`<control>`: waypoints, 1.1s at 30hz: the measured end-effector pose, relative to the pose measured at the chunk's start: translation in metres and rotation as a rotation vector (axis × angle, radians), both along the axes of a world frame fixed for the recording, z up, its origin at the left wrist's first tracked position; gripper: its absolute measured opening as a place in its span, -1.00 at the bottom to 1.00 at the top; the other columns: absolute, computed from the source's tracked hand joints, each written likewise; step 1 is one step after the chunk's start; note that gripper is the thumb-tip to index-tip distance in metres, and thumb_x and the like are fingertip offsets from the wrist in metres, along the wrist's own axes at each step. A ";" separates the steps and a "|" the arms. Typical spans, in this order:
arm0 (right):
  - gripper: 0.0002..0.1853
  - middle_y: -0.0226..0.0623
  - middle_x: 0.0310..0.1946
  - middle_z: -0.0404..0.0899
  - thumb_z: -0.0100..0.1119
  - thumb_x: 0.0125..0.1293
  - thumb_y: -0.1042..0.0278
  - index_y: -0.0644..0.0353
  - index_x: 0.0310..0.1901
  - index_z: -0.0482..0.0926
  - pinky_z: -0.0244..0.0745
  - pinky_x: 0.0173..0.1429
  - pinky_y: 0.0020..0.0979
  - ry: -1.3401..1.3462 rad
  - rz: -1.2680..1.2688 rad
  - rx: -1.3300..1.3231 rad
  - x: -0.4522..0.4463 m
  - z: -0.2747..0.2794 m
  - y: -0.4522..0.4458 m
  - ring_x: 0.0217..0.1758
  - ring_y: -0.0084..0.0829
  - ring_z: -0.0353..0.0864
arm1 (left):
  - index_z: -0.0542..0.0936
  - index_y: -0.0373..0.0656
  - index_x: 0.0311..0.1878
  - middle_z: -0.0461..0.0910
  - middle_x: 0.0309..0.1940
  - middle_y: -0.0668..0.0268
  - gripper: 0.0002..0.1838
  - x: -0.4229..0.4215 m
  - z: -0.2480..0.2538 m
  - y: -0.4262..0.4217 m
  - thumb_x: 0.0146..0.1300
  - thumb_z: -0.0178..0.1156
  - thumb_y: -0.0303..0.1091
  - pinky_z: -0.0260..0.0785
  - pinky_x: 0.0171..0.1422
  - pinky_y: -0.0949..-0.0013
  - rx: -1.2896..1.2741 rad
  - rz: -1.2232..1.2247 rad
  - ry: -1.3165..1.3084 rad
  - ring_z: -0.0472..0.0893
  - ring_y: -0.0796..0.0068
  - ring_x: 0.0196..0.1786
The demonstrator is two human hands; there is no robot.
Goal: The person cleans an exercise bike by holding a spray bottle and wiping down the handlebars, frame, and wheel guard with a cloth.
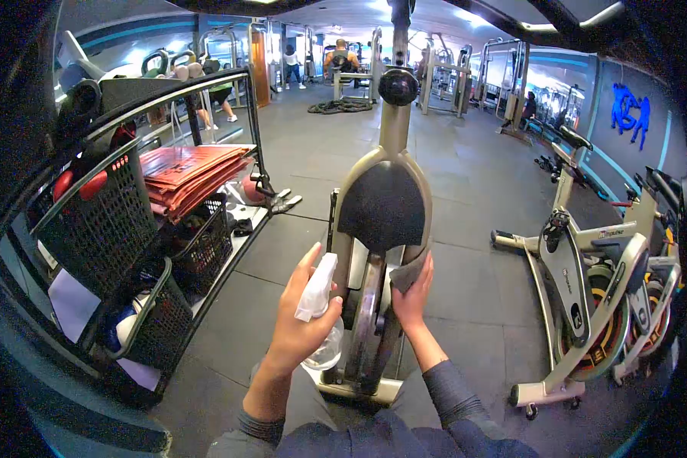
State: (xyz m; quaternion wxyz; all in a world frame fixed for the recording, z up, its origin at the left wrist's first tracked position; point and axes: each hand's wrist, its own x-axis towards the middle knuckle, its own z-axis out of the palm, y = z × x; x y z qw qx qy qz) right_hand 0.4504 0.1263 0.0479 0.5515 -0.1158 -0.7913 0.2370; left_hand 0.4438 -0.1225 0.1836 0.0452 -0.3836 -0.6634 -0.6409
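The cloth (411, 272) clamped in the right hand (414, 296) at the right side of the exercise bike (382, 202) could snag if dragged; at its left, the left hand (299, 324) grips a spray bottle (318, 286).

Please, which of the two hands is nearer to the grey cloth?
Right. The right hand holds the cloth; the left hand is apart from it, to its left, holding the spray bottle.

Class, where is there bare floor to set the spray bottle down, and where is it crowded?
Bare floor lies between the central machine and the rack, and between that machine and the bikes. Baskets and an orange stack crowd the rack.
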 end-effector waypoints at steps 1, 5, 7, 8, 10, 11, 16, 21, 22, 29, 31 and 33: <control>0.07 0.18 0.41 0.06 0.28 -0.06 0.56 0.28 0.49 -0.13 -0.03 0.52 0.02 -0.002 -0.005 -0.003 0.000 -0.001 -0.001 0.45 0.21 0.06 | 0.16 -0.23 0.47 0.44 0.16 0.22 -0.16 -0.002 -0.001 0.000 0.07 0.24 -0.64 0.39 0.13 0.44 0.027 -0.023 -0.035 0.49 0.57 -0.06; 0.00 0.16 0.41 0.05 0.18 0.00 0.57 0.29 0.49 -0.15 -0.06 0.54 -0.05 -0.005 0.020 -0.039 0.003 -0.008 -0.002 0.49 0.16 0.01 | 0.17 -0.23 0.47 0.46 0.11 0.24 -0.17 -0.007 0.003 -0.002 0.07 0.19 -0.65 0.38 0.09 0.47 0.034 -0.069 -0.136 0.50 0.58 -0.08; 0.00 0.16 0.41 0.05 0.17 0.00 0.58 0.28 0.49 -0.15 -0.06 0.54 -0.06 -0.009 0.017 -0.070 0.003 -0.010 -0.002 0.50 0.15 0.01 | 0.17 -0.22 0.47 0.47 0.09 0.25 -0.17 -0.010 0.004 -0.002 0.07 0.19 -0.65 0.38 0.07 0.49 0.031 -0.097 -0.158 0.49 0.59 -0.07; 0.01 0.15 0.41 0.06 0.17 -0.01 0.58 0.26 0.49 -0.14 -0.05 0.54 -0.08 -0.014 -0.002 -0.069 0.003 -0.011 -0.002 0.50 0.13 0.02 | 0.17 -0.22 0.47 0.47 0.08 0.26 -0.17 -0.013 0.004 -0.003 0.07 0.20 -0.65 0.37 0.05 0.52 0.039 -0.110 -0.177 0.49 0.60 -0.07; 0.01 0.13 0.41 0.07 0.17 -0.02 0.58 0.25 0.49 -0.13 -0.05 0.54 -0.09 -0.027 -0.039 -0.078 0.003 -0.010 -0.006 0.50 0.12 0.03 | 0.18 -0.24 0.46 0.48 0.01 0.26 -0.19 -0.022 0.002 -0.005 0.07 0.20 -0.64 0.40 0.03 0.50 0.032 -0.131 -0.152 0.50 0.59 -0.08; 0.01 0.13 0.41 0.08 0.17 -0.03 0.59 0.25 0.49 -0.12 -0.05 0.54 -0.10 -0.026 -0.041 -0.079 0.004 -0.009 -0.008 0.50 0.11 0.04 | 0.20 -0.26 0.45 0.49 -0.05 0.27 -0.20 -0.026 0.001 -0.005 0.08 0.20 -0.64 0.42 0.01 0.48 0.039 -0.137 -0.117 0.51 0.58 -0.09; 0.01 0.12 0.41 0.09 0.14 -0.05 0.62 0.25 0.49 -0.10 -0.02 0.54 -0.11 -0.017 -0.083 -0.097 0.004 -0.013 -0.012 0.49 0.09 0.07 | 0.17 -0.26 0.46 0.47 0.03 0.23 -0.17 -0.040 0.001 -0.009 0.07 0.23 -0.63 0.42 0.05 0.46 0.045 -0.237 -0.156 0.52 0.54 -0.05; -0.01 0.11 0.40 0.13 0.10 -0.04 0.63 0.25 0.49 -0.09 0.06 0.51 -0.13 -0.028 -0.132 -0.084 0.003 -0.015 -0.013 0.47 0.09 0.13 | 0.14 -0.25 0.48 0.48 0.02 0.22 -0.14 -0.060 -0.001 -0.016 0.07 0.26 -0.61 0.41 0.08 0.44 0.012 -0.303 -0.114 0.52 0.51 -0.03; -0.02 0.09 0.39 0.14 0.08 -0.04 0.64 0.25 0.49 -0.09 0.06 0.51 -0.14 -0.017 -0.154 -0.033 0.002 -0.016 -0.010 0.46 0.08 0.15 | 0.14 -0.24 0.48 0.47 0.01 0.22 -0.13 -0.063 -0.001 -0.019 0.07 0.27 -0.61 0.41 0.08 0.44 0.026 -0.317 -0.135 0.52 0.51 -0.03; 0.03 0.11 0.43 0.09 0.18 -0.08 0.59 0.21 0.50 -0.09 0.00 0.55 -0.10 -0.013 -0.155 -0.052 0.004 -0.016 -0.012 0.48 0.15 0.08 | 0.12 -0.27 0.48 0.48 -0.11 0.28 -0.12 -0.075 0.004 -0.045 0.04 0.22 -0.62 0.37 0.12 0.41 -0.039 -0.313 -0.162 0.51 0.49 -0.03; 0.04 0.10 0.43 0.09 0.17 -0.10 0.61 0.19 0.50 -0.10 0.01 0.55 -0.11 -0.018 -0.169 -0.057 0.004 -0.014 -0.015 0.50 0.13 0.07 | 0.13 -0.27 0.48 0.48 -0.10 0.27 -0.13 -0.080 0.000 -0.050 0.04 0.23 -0.61 0.37 0.12 0.41 -0.066 -0.313 -0.118 0.52 0.50 -0.02; 0.05 0.10 0.43 0.08 0.16 -0.10 0.63 0.18 0.50 -0.11 0.01 0.55 -0.11 -0.015 -0.174 -0.036 0.003 -0.012 -0.015 0.50 0.12 0.06 | 0.13 -0.28 0.48 0.48 -0.10 0.27 -0.12 -0.081 -0.002 -0.052 0.03 0.23 -0.61 0.37 0.12 0.42 -0.072 -0.338 -0.134 0.52 0.50 -0.02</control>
